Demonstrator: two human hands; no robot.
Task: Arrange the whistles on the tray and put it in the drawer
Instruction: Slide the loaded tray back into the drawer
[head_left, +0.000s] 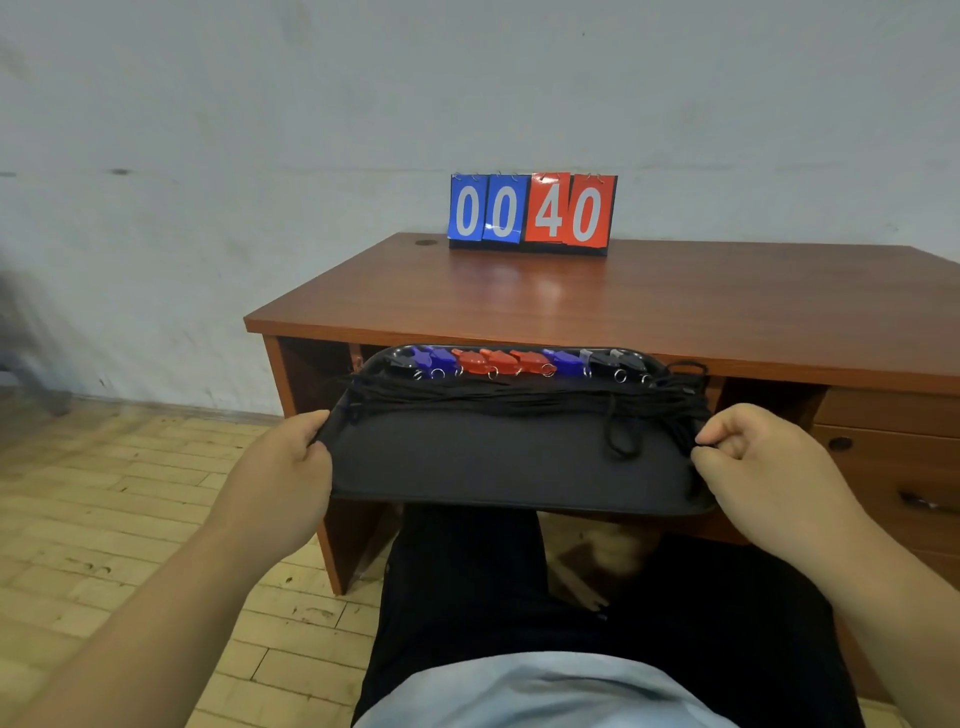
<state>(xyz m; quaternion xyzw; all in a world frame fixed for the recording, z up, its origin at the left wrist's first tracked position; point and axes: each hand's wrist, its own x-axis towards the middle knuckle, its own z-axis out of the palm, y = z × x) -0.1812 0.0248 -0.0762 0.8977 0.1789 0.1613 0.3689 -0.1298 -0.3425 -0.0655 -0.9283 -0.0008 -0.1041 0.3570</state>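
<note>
Whistles (498, 361) are lined up on the tray (493, 462), whose ends are clamped in the fingers (311, 423) of the left hand (291, 457) and right hand (753, 457); stowing is not yet done.

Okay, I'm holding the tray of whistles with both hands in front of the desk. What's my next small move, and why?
Probably ease the tray forward, kept level, toward the dark gap under the desktop. The left hand and right hand grip its ends, the whistles sit in a row along its far rim, and the cords loop over its right end, so tilting might spill them.
</note>
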